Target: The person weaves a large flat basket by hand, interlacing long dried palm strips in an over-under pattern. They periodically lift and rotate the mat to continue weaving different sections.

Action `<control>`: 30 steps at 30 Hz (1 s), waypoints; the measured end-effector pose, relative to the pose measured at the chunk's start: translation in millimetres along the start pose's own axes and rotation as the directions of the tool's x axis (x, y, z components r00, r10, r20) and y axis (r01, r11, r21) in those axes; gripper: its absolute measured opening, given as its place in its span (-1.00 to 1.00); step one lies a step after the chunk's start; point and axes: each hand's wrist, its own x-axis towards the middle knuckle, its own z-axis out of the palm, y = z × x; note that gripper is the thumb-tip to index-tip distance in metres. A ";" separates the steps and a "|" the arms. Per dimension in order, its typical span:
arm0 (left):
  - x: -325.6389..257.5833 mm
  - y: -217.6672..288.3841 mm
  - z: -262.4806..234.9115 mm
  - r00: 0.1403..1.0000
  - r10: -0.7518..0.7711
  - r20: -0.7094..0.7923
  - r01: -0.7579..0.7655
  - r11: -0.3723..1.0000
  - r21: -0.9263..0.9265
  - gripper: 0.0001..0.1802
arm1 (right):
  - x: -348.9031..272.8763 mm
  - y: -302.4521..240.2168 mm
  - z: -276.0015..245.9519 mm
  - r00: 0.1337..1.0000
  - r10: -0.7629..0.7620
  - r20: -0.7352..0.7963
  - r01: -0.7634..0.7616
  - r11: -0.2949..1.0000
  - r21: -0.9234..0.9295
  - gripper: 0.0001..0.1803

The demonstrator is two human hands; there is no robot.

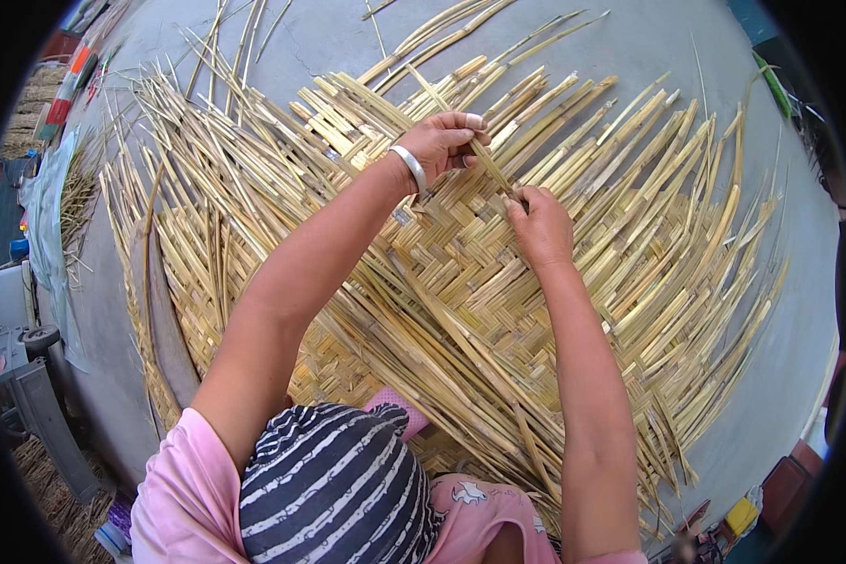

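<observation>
A long split reed strip (489, 167) slants between my two hands, over a half-woven mat (470, 263) of pale yellow-green strips in a zigzag pattern. My left hand (442, 146), with a silver bracelet at the wrist and white tape on a finger, is closed around the strip's middle. Just below and to the right, my right hand (542, 226) pinches the same strip near its lower end. Unwoven strip ends (649, 179) fan out along the mat's far and right sides. A thick layer of loose strips (385, 301) lies diagonally across the mat, under my left forearm.
Around the mat is a grey floor (320, 38) with a few stray strips at the far side. A flat wooden board (164, 320) rests on the mat's left part. Farther left are a pale blue sheet (52, 211) and a grey wheeled frame (52, 423). A dark red box (790, 493) stands at lower right.
</observation>
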 end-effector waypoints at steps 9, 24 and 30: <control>52.9 -14.0 47.0 0.991 0.084 0.101 -0.121 0.288 0.950 -0.73 | 7.1 28.5 17.3 0.957 0.281 -0.066 -0.239 0.900 0.365 -0.74; 56.0 18.3 91.4 0.984 -0.171 0.052 -0.064 -0.061 0.996 -0.34 | -15.2 5.9 -4.5 0.958 0.277 -0.068 -0.187 0.790 0.583 -0.77; 56.8 -4.4 87.3 0.998 -0.011 0.063 -0.063 -0.029 0.998 -0.27 | -18.2 5.6 0.3 0.956 0.271 -0.110 -0.153 0.783 0.602 -0.80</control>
